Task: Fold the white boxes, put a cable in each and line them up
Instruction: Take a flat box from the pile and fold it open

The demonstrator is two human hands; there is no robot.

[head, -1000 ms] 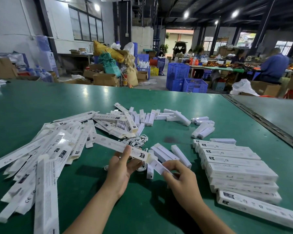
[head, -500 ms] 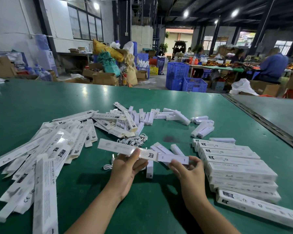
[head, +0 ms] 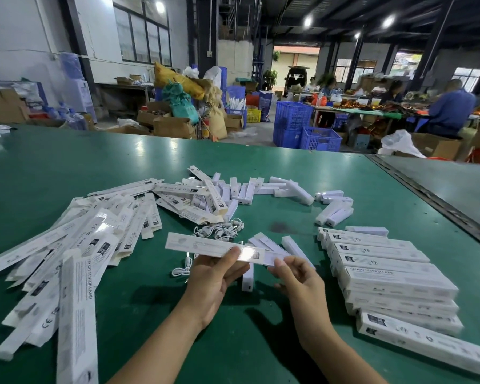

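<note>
A long flat white box point(head: 203, 245) is held level above the green table point(head: 67, 162). My left hand point(head: 214, 275) grips its middle from below, thumb on top. At the box's right end, my right hand point(head: 297, 275) pinches the flap. Behind the box lies a tangle of white cables point(head: 219, 231), and one more cable point(head: 182, 268) trails beside my left hand. A heap of unfolded flat boxes point(head: 75, 253) spreads over the left. On the right, several folded boxes point(head: 385, 275) lie in a row.
Small white lamp units point(head: 333, 209) lie scattered across the table's middle and far side, and one point(head: 247, 278) sits between my hands. A metal seam point(head: 427, 195) runs along the table's right. Blue crates point(head: 302, 128), cardboard cartons and seated people are beyond the table.
The box has risen and levelled out in my left hand. My right hand came up from the table to the box's right end and now pinches it.
</note>
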